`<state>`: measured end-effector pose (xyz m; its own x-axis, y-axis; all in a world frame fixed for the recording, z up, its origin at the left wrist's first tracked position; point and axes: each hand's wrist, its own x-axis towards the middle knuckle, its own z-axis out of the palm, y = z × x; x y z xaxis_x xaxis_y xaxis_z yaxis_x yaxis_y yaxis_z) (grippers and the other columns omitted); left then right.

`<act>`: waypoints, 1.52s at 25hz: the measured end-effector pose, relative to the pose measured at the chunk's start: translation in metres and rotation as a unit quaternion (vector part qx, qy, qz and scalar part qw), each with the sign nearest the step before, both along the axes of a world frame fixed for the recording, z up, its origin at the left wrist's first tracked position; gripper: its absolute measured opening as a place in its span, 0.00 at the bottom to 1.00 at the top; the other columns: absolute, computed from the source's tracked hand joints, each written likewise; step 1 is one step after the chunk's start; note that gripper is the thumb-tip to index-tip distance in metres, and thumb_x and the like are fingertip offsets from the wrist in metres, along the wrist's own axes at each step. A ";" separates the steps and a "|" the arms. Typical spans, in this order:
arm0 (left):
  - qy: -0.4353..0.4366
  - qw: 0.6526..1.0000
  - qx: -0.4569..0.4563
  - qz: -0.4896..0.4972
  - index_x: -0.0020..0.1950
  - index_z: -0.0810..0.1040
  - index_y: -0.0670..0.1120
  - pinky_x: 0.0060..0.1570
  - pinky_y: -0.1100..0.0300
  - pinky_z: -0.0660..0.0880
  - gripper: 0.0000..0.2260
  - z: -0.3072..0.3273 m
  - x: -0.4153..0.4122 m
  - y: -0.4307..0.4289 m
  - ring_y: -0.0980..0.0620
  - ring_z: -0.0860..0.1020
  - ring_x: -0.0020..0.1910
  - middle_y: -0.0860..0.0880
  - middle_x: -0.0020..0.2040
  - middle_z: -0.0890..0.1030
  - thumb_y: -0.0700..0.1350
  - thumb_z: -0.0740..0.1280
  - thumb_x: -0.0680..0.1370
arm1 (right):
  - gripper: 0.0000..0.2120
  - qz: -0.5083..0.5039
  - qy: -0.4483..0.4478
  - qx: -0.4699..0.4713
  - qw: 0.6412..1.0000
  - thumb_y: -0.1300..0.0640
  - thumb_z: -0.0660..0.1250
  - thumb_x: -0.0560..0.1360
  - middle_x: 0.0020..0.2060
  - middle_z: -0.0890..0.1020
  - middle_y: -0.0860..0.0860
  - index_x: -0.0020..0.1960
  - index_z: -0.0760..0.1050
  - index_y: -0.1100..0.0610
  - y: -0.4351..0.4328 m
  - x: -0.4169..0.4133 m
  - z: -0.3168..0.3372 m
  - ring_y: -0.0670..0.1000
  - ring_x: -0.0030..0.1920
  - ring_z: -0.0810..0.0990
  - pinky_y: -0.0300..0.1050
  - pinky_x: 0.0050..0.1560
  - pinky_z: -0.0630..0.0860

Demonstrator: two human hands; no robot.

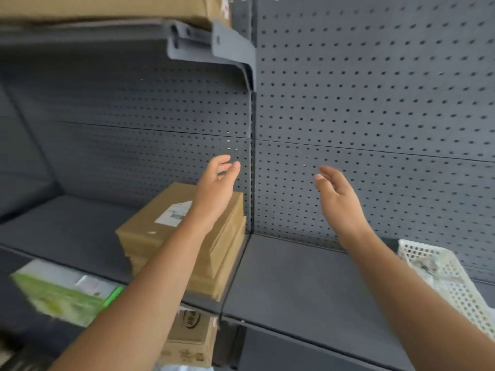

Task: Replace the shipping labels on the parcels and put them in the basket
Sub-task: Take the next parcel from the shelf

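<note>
Fingers point(227, 167) of the left hand point(215, 187) are loosely curved, thumb near the fingertips, and grip nothing. Fingers point(328, 174) of the right hand point(338, 199) are nearly straight and relaxed, also empty. Both bare hands are raised side by side, palms turned towards each other, in front of a dark grey pegboard wall point(375, 89) at the back of a shelving unit.

A stack of flat brown parcels point(150, 231) sits on the grey shelf point(294, 285), against the upright post in the middle. The top parcel carries a white label point(175, 214) on its upper face. The left forearm crosses in front of the stack, and the left hand is above its far right corner.

A white plastic basket point(450, 287) with a lattice wall stands at the right end of the shelf, well apart from the parcels. Something pale lies inside it, too blurred to name.

On the near left, lower down, is a green and white box point(61, 293), blurred. A printed cardboard box point(190, 333) shows below the shelf edge. Another cardboard box point(107, 6) rests on the shelf above, at the top left
</note>
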<state>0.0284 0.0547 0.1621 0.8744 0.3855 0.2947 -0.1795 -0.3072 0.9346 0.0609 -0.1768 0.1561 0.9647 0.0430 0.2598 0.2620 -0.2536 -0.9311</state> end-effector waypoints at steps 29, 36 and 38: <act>0.165 0.967 0.023 0.194 0.71 0.78 0.46 0.61 0.56 0.73 0.19 -0.108 -0.029 0.214 0.49 0.78 0.64 0.48 0.66 0.80 0.51 0.68 0.82 | 0.20 0.130 0.244 -0.007 0.961 0.49 0.58 0.83 0.61 0.77 0.45 0.74 0.61 0.46 0.183 0.005 -0.094 0.48 0.57 0.77 0.43 0.54 0.69; 0.111 0.975 0.021 0.189 0.66 0.80 0.51 0.56 0.58 0.74 0.15 -0.080 -0.029 0.168 0.55 0.79 0.56 0.56 0.56 0.81 0.51 0.69 0.80 | 0.19 0.100 0.192 0.008 0.976 0.49 0.59 0.81 0.60 0.80 0.44 0.71 0.65 0.45 0.141 0.008 -0.079 0.48 0.57 0.80 0.48 0.58 0.75; 0.098 0.980 0.020 0.175 0.63 0.80 0.53 0.51 0.61 0.74 0.12 -0.073 -0.026 0.147 0.60 0.79 0.52 0.60 0.53 0.80 0.51 0.69 0.80 | 0.19 0.084 0.180 0.016 0.980 0.48 0.59 0.81 0.59 0.80 0.44 0.71 0.65 0.46 0.119 0.009 -0.073 0.48 0.57 0.80 0.50 0.59 0.77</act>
<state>0.0025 0.2014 0.0888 0.7322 0.6631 0.1558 0.1241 -0.3547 0.9267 0.0701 -0.0581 0.0826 0.9739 0.2068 -0.0933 -0.0502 -0.2045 -0.9776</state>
